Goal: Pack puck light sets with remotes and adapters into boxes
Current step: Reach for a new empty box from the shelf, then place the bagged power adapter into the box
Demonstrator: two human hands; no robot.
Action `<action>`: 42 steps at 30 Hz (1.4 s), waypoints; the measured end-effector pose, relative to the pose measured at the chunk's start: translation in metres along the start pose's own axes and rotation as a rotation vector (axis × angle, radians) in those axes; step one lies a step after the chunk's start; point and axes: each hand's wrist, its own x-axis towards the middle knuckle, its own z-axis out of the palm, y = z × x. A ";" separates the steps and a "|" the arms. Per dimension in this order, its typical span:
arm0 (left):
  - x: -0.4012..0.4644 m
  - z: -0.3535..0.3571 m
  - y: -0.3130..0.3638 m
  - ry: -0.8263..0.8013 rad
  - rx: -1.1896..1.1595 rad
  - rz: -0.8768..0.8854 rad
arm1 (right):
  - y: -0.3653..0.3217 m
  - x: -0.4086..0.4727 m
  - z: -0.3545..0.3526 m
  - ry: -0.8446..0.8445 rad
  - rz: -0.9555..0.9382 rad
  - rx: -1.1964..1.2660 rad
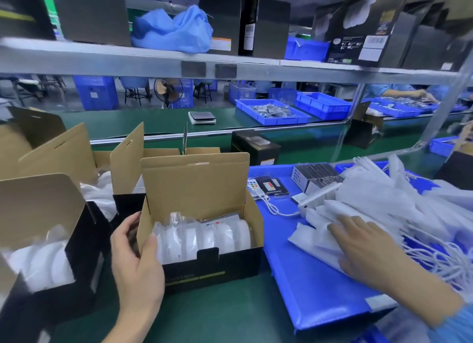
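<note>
Left hand [135, 263]: we grip the open box [204, 265] at its left wall, thumb curled over the rim.
Right hand [368, 250]: our fingers lie flat and spread on white adapter bags [378, 209] in the blue tray [314, 289].
Puck lights [204, 240]: standing in a row inside the box, on the green counter [204, 317].
Remotes [317, 176]: stacked at the tray's far edge.
</note>
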 end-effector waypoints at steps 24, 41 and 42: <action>-0.011 0.004 0.032 0.016 0.181 0.376 | 0.040 0.034 -0.154 0.727 -0.279 2.060; 0.054 0.001 0.150 -0.386 0.094 0.251 | -0.033 0.029 -0.200 0.565 -0.708 1.594; 0.060 -0.006 0.148 -0.369 0.099 0.199 | -0.035 0.030 -0.184 0.487 -0.669 1.393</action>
